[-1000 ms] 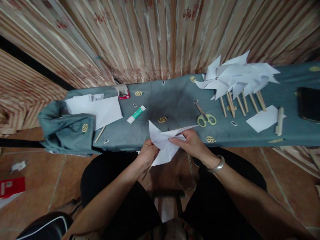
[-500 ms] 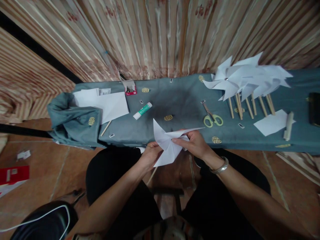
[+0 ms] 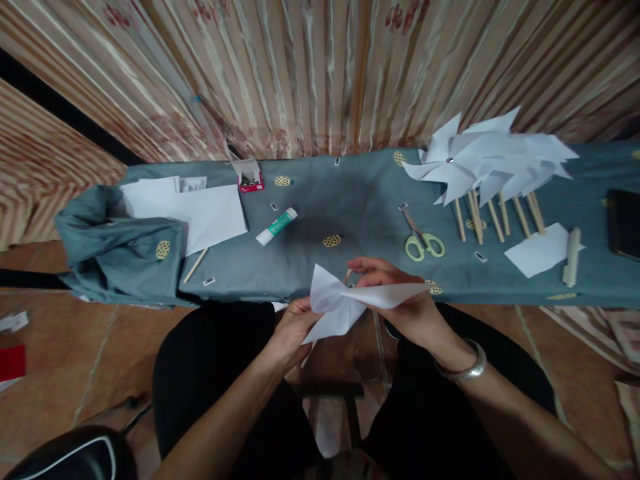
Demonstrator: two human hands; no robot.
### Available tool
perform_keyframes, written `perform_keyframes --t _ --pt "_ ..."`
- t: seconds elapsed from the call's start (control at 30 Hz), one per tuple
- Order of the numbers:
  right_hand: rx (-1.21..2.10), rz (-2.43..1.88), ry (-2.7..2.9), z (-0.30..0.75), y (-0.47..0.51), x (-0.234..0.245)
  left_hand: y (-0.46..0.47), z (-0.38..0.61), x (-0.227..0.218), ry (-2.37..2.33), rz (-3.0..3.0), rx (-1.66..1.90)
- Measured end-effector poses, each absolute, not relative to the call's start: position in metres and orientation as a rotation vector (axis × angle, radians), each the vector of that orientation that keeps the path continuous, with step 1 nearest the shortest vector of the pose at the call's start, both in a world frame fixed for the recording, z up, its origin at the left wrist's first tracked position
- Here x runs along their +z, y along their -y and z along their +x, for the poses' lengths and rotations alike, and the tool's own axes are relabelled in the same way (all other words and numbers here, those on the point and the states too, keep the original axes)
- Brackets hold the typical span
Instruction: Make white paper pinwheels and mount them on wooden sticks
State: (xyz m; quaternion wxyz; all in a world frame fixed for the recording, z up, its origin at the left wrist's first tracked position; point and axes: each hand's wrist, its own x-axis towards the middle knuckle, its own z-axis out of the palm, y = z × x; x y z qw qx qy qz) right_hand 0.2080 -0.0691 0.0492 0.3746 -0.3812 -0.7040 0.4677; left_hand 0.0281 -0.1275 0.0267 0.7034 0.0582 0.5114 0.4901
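A white paper pinwheel (image 3: 338, 312) is held between my two hands, just off the near edge of the table. My left hand (image 3: 291, 328) is closed on its left side, the fingertips partly behind the paper. From the right, my right hand (image 3: 407, 313) grips the pinwheel, with one long paper blade lying across it. A small tan piece, perhaps a stick end (image 3: 347, 275), shows by its fingertips. Scissors with green handles (image 3: 424, 247) lie beyond my right hand, and a glue stick (image 3: 277, 227) lies beyond my left.
On the cloth-covered table (image 3: 300, 273), several finished pinwheels (image 3: 493, 157) overlap at the right. Near them are a paper scrap (image 3: 535, 252), a pale tube (image 3: 571, 257) and a dark object (image 3: 624, 223). Paper sheets (image 3: 215, 213), a stick (image 3: 195, 265) and a pin box (image 3: 250, 181) are left.
My right hand has turned and shifted around behind the paper, its thumb no longer on the pinwheel's centre. The pinwheel has tilted. The view has moved slightly.
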Motion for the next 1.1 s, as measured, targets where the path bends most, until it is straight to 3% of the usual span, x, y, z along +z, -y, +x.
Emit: perform_keyframes --t 0.17,1.1 --pt "0.982 -0.913 1.911 0.212 0.079 0.056 0.125 0.027 0.037 -1.238 0.167 1.076" --pt "0.966 -0.85 1.932 0.214 0.081 0.068 0.122 0.035 0.045 -1.268 0.271 1.028"
